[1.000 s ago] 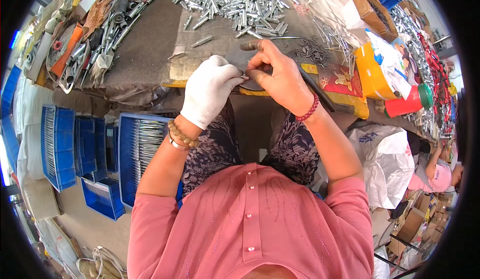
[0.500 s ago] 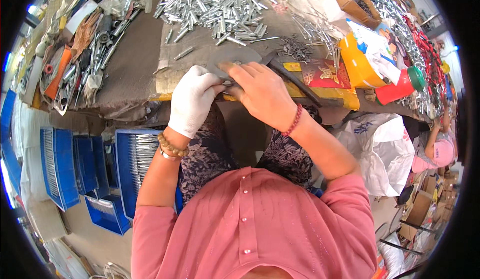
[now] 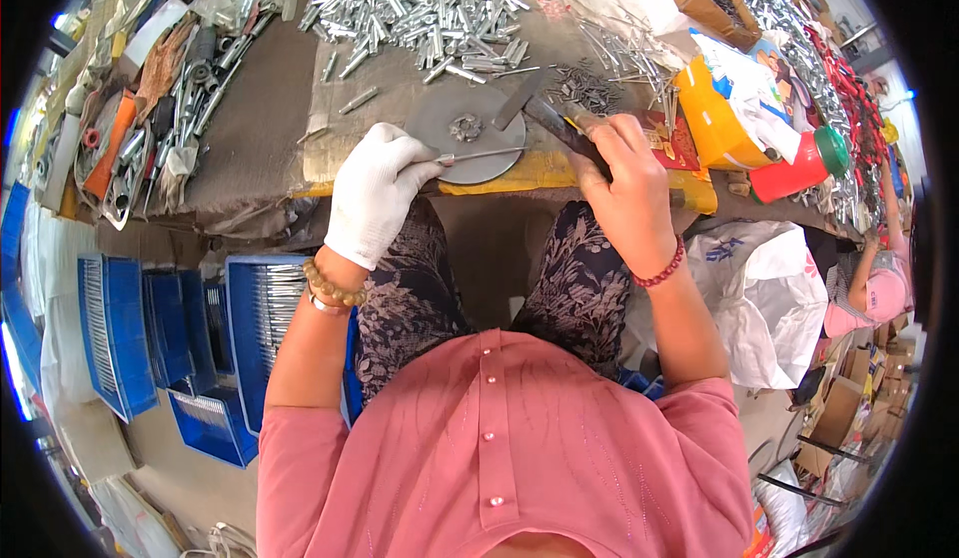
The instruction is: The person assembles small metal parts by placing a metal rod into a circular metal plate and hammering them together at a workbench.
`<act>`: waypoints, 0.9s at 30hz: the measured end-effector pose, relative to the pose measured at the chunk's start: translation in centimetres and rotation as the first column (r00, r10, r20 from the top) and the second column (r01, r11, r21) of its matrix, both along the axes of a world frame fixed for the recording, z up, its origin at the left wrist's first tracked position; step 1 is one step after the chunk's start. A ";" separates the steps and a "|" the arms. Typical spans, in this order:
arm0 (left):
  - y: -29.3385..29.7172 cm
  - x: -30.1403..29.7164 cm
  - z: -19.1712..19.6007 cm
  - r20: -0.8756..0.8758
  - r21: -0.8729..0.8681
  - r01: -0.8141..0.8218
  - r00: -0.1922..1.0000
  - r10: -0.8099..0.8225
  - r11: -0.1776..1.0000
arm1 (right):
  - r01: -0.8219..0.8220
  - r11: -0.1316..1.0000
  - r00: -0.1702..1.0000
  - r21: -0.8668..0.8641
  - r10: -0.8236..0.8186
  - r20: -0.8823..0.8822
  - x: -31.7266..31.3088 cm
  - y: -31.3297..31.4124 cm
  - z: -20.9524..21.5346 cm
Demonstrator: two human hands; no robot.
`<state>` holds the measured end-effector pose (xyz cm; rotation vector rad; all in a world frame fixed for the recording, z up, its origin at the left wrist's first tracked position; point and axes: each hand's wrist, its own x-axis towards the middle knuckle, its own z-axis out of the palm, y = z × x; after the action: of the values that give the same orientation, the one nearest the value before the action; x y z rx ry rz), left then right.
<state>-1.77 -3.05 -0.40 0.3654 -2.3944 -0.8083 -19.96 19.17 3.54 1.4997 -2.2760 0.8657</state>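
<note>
My left hand (image 3: 375, 190), in a white knit glove, pinches one end of a thin metal rod (image 3: 489, 153). The rod lies level over the near part of a round grey metal disc (image 3: 430, 118), which has a small rough raised lump at its centre. Bare-skinned, my right hand (image 3: 635, 186) is closed round the dark handle of a hammer (image 3: 555, 123). The hammer's head points left over the disc's far right edge, apart from the rod. Beyond the disc lies a big heap of silvery metal sleeves (image 3: 420, 13), with a few loose ones closer to me.
Small dark pins (image 3: 582, 88) and long thin rods (image 3: 634, 53) lie to the right. Nearby are a yellow container (image 3: 711, 118) and a red jar with a green lid (image 3: 794, 170). Tools (image 3: 190, 98) crowd the left. Blue bins (image 3: 240, 333) stand below. Another person (image 3: 879, 293) is far right.
My hands have moved apart. The right one went right and took hold of the hammer, lifting its head. The left stays near the disc, now showing the rod.
</note>
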 end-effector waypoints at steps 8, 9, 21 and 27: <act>0.2 0.0 0.2 0.030 0.020 -0.015 0.999 0.014 1.000 | -0.142 0.983 0.990 -0.114 0.142 -0.013 2.6 -1.1 1.1; 0.2 0.1 0.1 0.023 0.014 -0.017 1.000 0.017 1.000 | -0.137 0.977 0.990 -0.162 0.137 -0.011 2.8 -1.2 1.2; -0.1 0.1 0.2 0.036 0.064 0.006 0.999 -0.009 0.998 | -0.145 0.989 0.985 0.008 0.144 0.094 0.4 -2.9 -1.4; -0.2 0.3 0.1 0.025 0.100 0.015 1.000 -0.017 0.995 | -0.189 0.979 0.961 0.072 0.200 -0.190 2.0 -3.3 -0.7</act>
<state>-1.45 -3.29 -0.35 0.3994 -2.3897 -0.9381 -17.93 15.88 2.88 1.7716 -2.0505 0.6754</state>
